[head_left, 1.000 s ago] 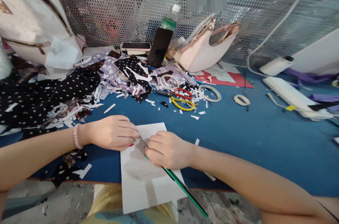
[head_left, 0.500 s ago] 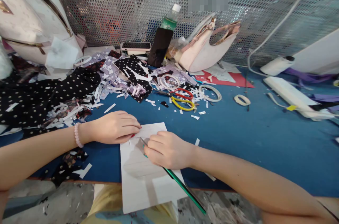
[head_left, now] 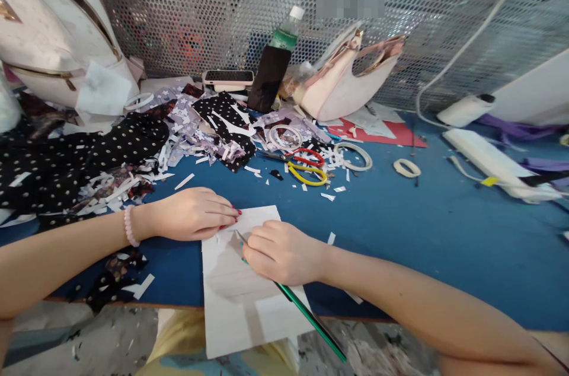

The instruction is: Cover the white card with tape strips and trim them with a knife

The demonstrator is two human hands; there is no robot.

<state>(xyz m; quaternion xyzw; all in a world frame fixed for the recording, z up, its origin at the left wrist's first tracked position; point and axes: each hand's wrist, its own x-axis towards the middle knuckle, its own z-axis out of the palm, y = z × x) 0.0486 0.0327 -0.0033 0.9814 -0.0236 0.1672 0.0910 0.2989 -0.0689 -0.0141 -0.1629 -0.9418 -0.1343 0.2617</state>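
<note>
A sheet of white paper lies at the table's front edge and reaches out past it. My left hand rests palm down on the sheet's upper left edge, red-nailed fingers stretched out and close together; its thumb is hidden. On the right of the paper, my right hand is closed round a long slim green tool with a pointed metal tip. That tip emerges near the left fingers, and the green shaft slants down to the right below the hand. What kind of tool it is, I cannot make out.
Red- and yellow-handled scissors lie beyond the hands beside tape rolls. Fabric scraps and paper bits cover the left. A bottle, a dark phone, a handbag and a backpack stand along the mesh.
My left fingers have stretched slightly further right over the paper. My right hand and the green tool are practically where they were.
</note>
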